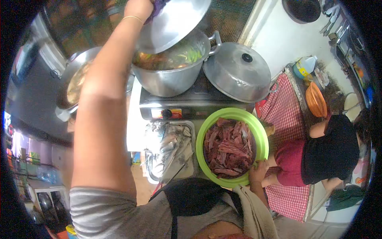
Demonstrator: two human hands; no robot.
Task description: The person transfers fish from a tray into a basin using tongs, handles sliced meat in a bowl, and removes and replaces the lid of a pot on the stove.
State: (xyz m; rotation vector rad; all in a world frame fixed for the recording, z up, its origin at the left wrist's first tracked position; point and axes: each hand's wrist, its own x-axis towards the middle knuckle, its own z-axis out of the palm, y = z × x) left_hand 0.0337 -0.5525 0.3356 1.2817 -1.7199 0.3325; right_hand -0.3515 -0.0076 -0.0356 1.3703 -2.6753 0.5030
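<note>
Raised at the top, my left hand [138,8] is closed on a purple cloth [158,8] and a metal pot lid [179,22]. The lid hangs tilted over a large aluminium pot [169,81], which holds a stew with green pieces. My right hand [258,171] grips the rim of a lime-green basin [202,159] close to my body. Dark red strips of raw meat [229,147] fill the basin. Left of it, silvery fish [169,145] lie in a metal tray [192,133].
The pot stands on a black gas stove [153,104]. A domed lidded pan [238,71] sits beside it on the right, and a wok [65,89] of food is on the left. Another person [330,153] in a black top works at the right, near an orange basket [315,99].
</note>
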